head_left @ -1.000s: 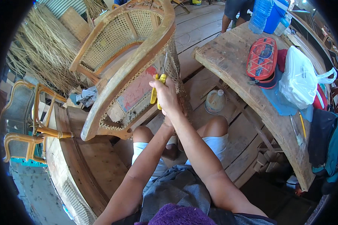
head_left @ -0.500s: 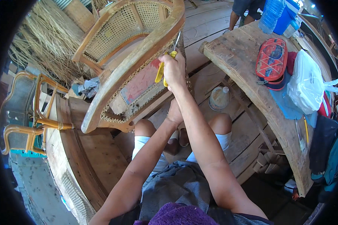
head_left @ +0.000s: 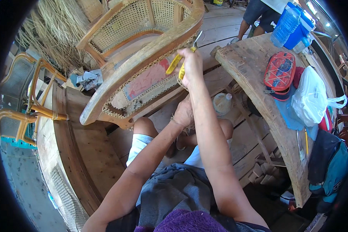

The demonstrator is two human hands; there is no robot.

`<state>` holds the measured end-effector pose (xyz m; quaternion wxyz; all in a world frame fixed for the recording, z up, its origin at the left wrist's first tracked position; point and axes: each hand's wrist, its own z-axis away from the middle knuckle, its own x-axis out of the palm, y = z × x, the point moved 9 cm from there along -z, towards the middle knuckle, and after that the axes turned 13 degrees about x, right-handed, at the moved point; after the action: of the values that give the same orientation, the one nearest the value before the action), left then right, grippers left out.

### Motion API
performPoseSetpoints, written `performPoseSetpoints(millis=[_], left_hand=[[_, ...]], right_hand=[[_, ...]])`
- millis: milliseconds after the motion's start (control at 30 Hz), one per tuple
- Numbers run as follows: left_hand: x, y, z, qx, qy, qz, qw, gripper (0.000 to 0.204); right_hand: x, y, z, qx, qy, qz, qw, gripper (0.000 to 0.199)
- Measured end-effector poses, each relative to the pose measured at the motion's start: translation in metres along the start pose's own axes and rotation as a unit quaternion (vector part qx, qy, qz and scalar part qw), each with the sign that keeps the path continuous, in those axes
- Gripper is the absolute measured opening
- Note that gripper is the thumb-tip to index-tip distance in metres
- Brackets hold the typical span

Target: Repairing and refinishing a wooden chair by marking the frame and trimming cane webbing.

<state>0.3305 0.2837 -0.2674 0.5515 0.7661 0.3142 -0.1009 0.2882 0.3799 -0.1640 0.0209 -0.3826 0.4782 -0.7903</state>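
My right hand (head_left: 191, 67) grips yellow-handled scissors (head_left: 174, 64), their handles spread and the slim metal tip pointing up and away. It is raised over the near side of a wooden chair frame (head_left: 143, 50) with woven cane edging. Closer to me, between my knees, my left hand (head_left: 184, 112) is closed; its fingers are mostly hidden, and what they hold cannot be made out. The chair's cane panel (head_left: 149, 83) has a large opening bordered by woven cane, with a reddish patch showing through.
A wooden workbench (head_left: 255, 81) on the right bears a red pouch (head_left: 280, 71), a white plastic bag (head_left: 309, 96) and a blue bottle (head_left: 285, 29). A plastic jug (head_left: 222, 104) stands beneath. Left are cane chairs (head_left: 17, 100) and loose fibres (head_left: 46, 42). Another person (head_left: 259, 17) stands at the back.
My right hand has lifted slightly and the scissors' handles are spread wider apart. The left hand stays low beside my right forearm. My view has shifted a little.
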Motion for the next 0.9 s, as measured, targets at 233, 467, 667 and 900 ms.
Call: performPoseSetpoints(millis=[233, 467, 667, 900], left_hand=[[-0.002, 0.001, 0.006, 0.031, 0.031, -0.001, 0.999, 0.051], [0.014, -0.030, 0.017, -0.105, -0.054, -0.027, 0.993, 0.040], [-0.076, 0.050, 0.074, 0.080, 0.051, -0.070, 0.993, 0.094], [-0.290, 0.114, 0.203, 0.064, 0.514, -0.328, 0.790, 0.044]], right_hand=[[0.001, 0.001, -0.003, 0.019, -0.021, 0.008, 1.000, 0.009], [-0.032, 0.049, 0.060, 0.109, -0.088, 0.093, 0.986, 0.054], [-0.084, 0.029, 0.135, 0.058, -0.058, 0.207, 0.975, 0.041], [-0.062, -0.052, 0.122, -0.259, 0.157, 0.550, 0.778, 0.033]])
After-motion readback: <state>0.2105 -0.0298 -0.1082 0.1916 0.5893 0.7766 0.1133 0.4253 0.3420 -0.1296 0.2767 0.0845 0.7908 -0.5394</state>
